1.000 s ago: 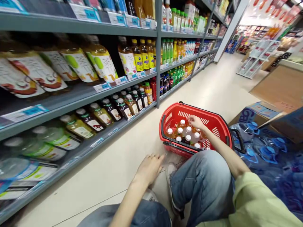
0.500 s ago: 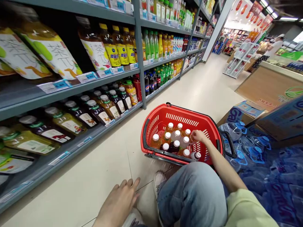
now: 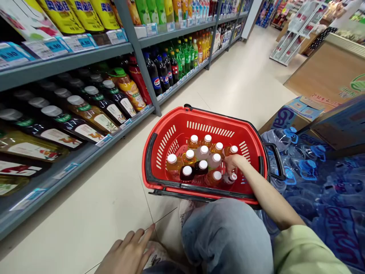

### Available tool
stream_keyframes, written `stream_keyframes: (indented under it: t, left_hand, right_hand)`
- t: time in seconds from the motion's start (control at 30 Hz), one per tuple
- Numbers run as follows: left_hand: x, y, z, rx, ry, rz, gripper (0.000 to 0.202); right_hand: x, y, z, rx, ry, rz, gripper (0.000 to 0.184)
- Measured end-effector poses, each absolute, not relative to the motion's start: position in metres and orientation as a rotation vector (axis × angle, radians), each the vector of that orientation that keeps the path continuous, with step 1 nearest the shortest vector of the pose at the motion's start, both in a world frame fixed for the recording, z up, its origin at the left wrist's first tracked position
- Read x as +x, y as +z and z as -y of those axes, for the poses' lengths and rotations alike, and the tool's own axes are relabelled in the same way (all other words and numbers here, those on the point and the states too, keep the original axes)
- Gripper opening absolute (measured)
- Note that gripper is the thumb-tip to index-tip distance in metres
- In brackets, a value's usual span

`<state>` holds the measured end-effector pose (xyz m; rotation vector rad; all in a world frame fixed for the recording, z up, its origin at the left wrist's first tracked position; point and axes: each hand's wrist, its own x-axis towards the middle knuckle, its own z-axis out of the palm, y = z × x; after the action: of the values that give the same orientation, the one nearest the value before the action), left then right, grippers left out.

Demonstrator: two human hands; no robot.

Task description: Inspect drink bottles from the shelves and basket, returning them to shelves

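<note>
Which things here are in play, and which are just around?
In play:
- right hand, inside the basket; grip unclear
- basket
- white-capped bottles in it
- left hand, free, over the floor

Just around:
- shelves and shelf bottles
- water jugs
- carton
- display stand

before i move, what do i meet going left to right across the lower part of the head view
The lowest price tag → left hand → amber bottle at the left in the red basket → two dark bottles → right hand → blue-capped water jugs.
</note>
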<state>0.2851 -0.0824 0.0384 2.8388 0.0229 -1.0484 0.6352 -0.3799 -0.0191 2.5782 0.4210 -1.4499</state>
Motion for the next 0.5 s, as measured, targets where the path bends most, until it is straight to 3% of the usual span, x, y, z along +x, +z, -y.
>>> stream_keyframes:
  t: [0.2,0.37,0.5]
  left_hand:
    - [0.290,0.062,0.095,2.843,-1.077,-0.005,0.054]
    - [0.291,0.086,0.098,2.880,-1.053,0.010,0.053]
    - [0.281,0.096,0.099,2.866,-0.919,-0.106,0.051]
  right_hand:
    - [0.624,-0.033,0.375,2.633,-1.557,-0.180,0.048]
    - [0.602,-0.007,0.375,2.923,-1.425,0.020,0.032]
    - [0.565,0.032,0.356,3.362,-1.091,-0.024,0.024]
